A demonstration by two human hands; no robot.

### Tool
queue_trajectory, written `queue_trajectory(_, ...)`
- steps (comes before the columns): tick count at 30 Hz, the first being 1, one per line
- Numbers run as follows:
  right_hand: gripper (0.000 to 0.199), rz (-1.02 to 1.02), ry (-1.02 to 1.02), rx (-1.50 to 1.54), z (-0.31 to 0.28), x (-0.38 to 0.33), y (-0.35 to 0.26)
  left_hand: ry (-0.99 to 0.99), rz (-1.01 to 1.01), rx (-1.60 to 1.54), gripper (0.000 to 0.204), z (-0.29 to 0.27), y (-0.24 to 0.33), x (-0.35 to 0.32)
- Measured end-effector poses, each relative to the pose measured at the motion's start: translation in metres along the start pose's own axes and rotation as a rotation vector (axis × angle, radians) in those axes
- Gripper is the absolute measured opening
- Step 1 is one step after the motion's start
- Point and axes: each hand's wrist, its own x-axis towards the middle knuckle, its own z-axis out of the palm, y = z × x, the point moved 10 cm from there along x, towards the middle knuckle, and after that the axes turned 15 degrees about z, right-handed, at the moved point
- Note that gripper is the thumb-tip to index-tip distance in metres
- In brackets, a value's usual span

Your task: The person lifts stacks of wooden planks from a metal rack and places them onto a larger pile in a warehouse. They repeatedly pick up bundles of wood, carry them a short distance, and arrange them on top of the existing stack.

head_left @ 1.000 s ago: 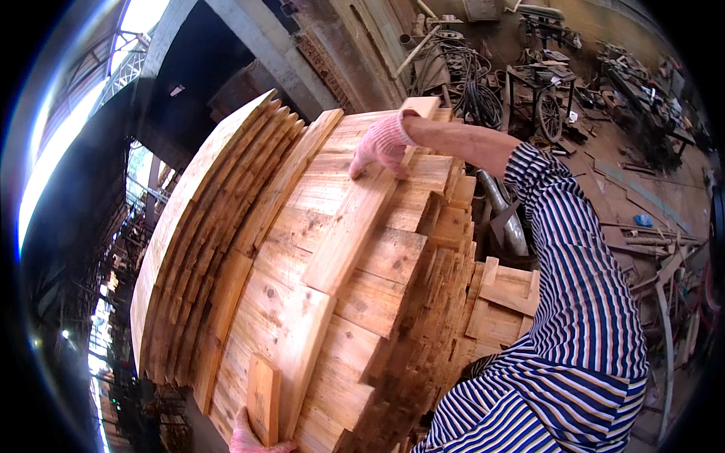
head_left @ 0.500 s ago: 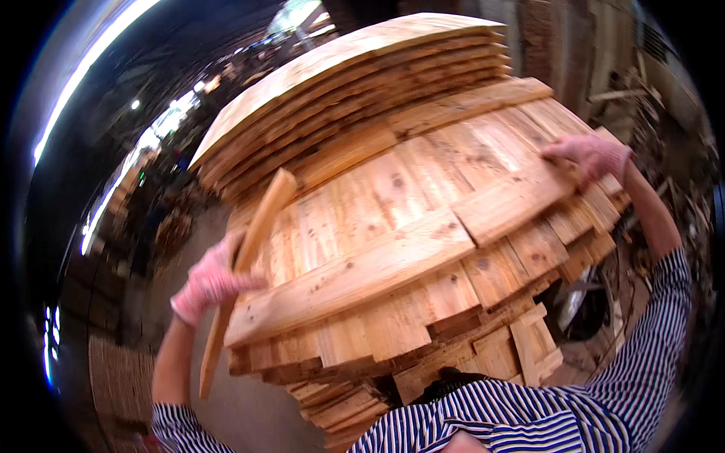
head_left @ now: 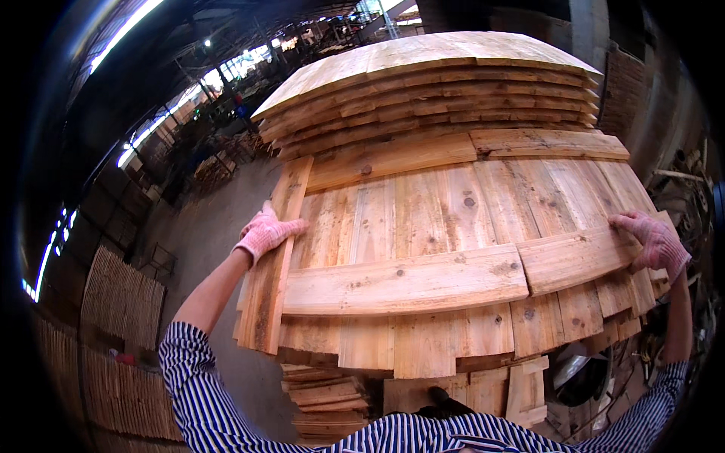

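Observation:
My left hand (head_left: 268, 232), in a pink knit glove, grips a narrow wooden board (head_left: 266, 306) that lies along the left side of a layer of pale planks (head_left: 423, 215). Its thumb reaches over the board's right edge. Across the near part of the planks run two boards end to end, a longer left board (head_left: 408, 287) and a shorter right board (head_left: 578, 258). My gloved right hand (head_left: 655, 243) is closed around the outer end of the shorter one. Two more crosswise boards, a left one (head_left: 400, 160) and a right one (head_left: 551, 143), lie toward the back.
Behind the planks rises a stack of joined wooden panels (head_left: 445, 94). Below the near edge are lower wood pieces (head_left: 325, 396) and a small plank panel (head_left: 525, 392). Stacked boards (head_left: 124, 287) stand at far left beside grey floor (head_left: 219, 219). Clutter (head_left: 691, 181) lines the right.
The narrow board in my left hand was raised and tilted; now it lies flat along the left side. My right hand stays on the shorter board's end. The view has shifted.

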Motion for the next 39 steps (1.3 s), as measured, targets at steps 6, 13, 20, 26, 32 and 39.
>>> queue_trajectory(6,0.113,0.019,-0.010,-0.003,0.000,0.004,0.002,0.009,-0.052,-0.102,0.115,-0.012,-0.035,-0.003)
queue_trajectory(13,0.112,0.014,-0.030,-0.031,0.001,0.004,-0.005,0.047,-0.018,-0.079,0.115,-0.013,-0.052,0.004)
queue_trajectory(20,0.112,0.056,-0.106,-0.122,0.005,0.010,-0.009,0.040,0.027,-0.119,0.115,-0.013,-0.052,0.009)
queue_trajectory(26,0.111,0.319,0.017,-0.305,-0.013,0.000,0.000,0.068,0.212,-0.344,0.110,-0.023,-0.069,0.003)
queue_trajectory(32,0.077,-0.022,0.564,0.448,-0.065,-0.115,-0.136,0.181,-0.034,-0.714,0.095,-0.023,-0.251,-0.080)
queue_trajectory(39,0.065,-0.513,-0.821,0.276,0.170,-0.212,-0.410,0.188,-0.618,-1.088,0.090,0.193,-0.455,-0.308)
